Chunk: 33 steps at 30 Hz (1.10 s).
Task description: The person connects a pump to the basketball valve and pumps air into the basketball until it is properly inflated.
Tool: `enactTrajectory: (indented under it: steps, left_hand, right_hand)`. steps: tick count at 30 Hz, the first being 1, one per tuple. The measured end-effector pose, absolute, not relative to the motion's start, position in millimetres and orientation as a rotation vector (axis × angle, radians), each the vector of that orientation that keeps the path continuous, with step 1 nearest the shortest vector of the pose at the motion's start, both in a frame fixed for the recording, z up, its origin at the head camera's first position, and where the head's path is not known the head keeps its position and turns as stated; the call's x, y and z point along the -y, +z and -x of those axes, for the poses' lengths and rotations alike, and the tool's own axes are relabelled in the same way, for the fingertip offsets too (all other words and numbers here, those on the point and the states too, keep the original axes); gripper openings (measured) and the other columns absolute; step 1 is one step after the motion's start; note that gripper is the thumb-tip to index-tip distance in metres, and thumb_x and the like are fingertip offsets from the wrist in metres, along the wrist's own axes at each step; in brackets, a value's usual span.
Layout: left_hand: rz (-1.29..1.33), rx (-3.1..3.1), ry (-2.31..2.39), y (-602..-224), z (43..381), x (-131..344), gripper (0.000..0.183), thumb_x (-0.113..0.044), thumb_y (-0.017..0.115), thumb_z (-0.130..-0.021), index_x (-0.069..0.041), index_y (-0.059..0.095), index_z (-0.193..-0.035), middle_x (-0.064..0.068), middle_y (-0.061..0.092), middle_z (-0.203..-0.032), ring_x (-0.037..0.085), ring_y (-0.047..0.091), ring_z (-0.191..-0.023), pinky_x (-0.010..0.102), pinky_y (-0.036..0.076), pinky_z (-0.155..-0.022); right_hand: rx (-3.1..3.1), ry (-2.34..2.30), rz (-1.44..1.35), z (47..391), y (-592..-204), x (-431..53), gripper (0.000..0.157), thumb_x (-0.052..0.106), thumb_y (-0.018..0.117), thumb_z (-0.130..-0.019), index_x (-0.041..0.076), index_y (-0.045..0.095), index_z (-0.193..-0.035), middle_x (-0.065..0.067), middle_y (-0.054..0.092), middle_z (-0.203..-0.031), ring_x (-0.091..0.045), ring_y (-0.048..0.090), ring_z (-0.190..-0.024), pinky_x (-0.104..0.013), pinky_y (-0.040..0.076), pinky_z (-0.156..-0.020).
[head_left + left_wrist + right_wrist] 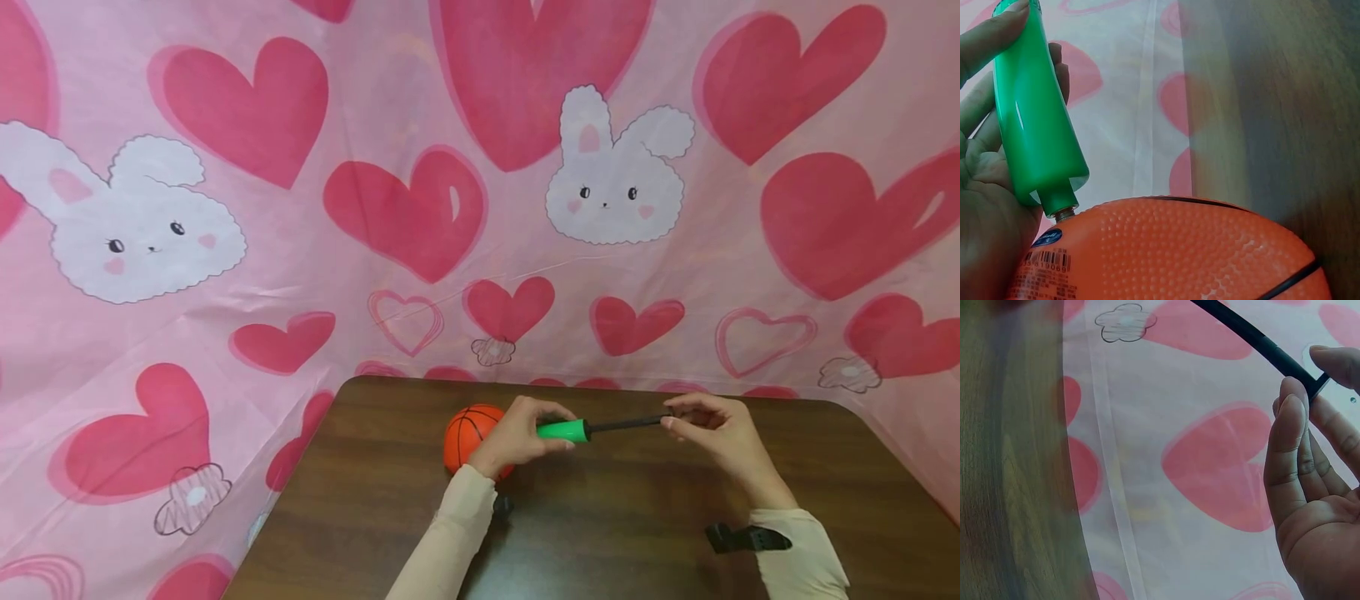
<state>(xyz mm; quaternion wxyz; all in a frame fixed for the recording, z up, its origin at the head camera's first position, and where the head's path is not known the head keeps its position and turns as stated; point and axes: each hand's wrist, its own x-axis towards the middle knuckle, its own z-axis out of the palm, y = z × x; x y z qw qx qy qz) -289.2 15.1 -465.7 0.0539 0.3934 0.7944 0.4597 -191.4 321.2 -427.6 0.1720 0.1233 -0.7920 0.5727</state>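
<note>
My left hand [517, 433] grips the green barrel of a hand pump [1041, 119], its thumb lying along the near side. The barrel's narrow end, with a short metal fitting [1064, 214], meets the surface of a small orange basketball [1191, 250] next to printed text and a barcode. From the barrel's other end a black plunger rod [626, 423] is drawn far out to the right. My right hand [712, 425] pinches the rod's end at its thin crosspiece between thumb and fingers. In the head view the left hand hides part of the ball.
A dark brown wooden table [600, 533] lies under both hands. Behind and to the left hangs a pink sheet [525, 258] printed with hearts and rabbits. A black wrist-worn device [750, 539] sticks out from the right sleeve.
</note>
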Motion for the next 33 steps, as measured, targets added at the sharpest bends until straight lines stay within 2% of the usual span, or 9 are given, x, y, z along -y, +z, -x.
enactTrajectory:
  steps: [13, 21, 28, 33]
  left_hand:
    - [-1.212, -2.417, 1.407, -464.2, 289.5, -15.6, 0.03, -0.011, 0.086, -0.085, -0.012, 0.079, -0.114, 0.001, 0.079, -0.107, 0.002, 0.064, -0.086, 0.018, 0.057, -0.078]
    - [-1.223, -2.422, 1.42, -465.3, 289.4, -15.0, 0.029, -0.012, 0.087, -0.084, -0.012, 0.08, -0.112, 0.001, 0.079, -0.105, 0.002, 0.063, -0.084, 0.018, 0.057, -0.077]
    - [-1.229, -2.437, 1.408, -465.1, 288.4, -15.5, 0.031, -0.013, 0.089, -0.082, -0.012, 0.08, -0.112, 0.001, 0.08, -0.105, 0.001, 0.062, -0.083, 0.018, 0.056, -0.077]
    - [-1.25, -2.426, 1.419, -465.2, 287.9, -16.9, 0.03, -0.012, 0.089, -0.082, -0.011, 0.08, -0.111, 0.001, 0.08, -0.104, 0.001, 0.063, -0.083, 0.02, 0.057, -0.079]
  right_hand:
    - [2.264, 1.63, -0.297, 192.9, -428.1, -317.3, 0.024, -0.008, 0.074, -0.089, 0.009, 0.079, -0.107, 0.016, 0.077, -0.081, -0.006, 0.069, -0.067, -0.021, 0.057, -0.064]
    - [2.318, 1.566, -0.312, 196.5, -436.5, -302.9, 0.022, -0.005, 0.078, -0.088, -0.002, 0.077, -0.11, 0.018, 0.077, -0.082, -0.007, 0.072, -0.068, -0.024, 0.059, -0.064]
    - [2.294, 1.638, -0.338, 199.2, -448.8, -281.4, 0.024, -0.004, 0.079, -0.087, -0.003, 0.077, -0.11, 0.017, 0.077, -0.086, -0.012, 0.073, -0.069, -0.026, 0.061, -0.065]
    - [2.243, 1.724, -0.351, 201.7, -458.5, -266.9, 0.024, -0.006, 0.079, -0.086, -0.008, 0.076, -0.109, 0.013, 0.079, -0.093, -0.007, 0.075, -0.072, -0.027, 0.063, -0.067]
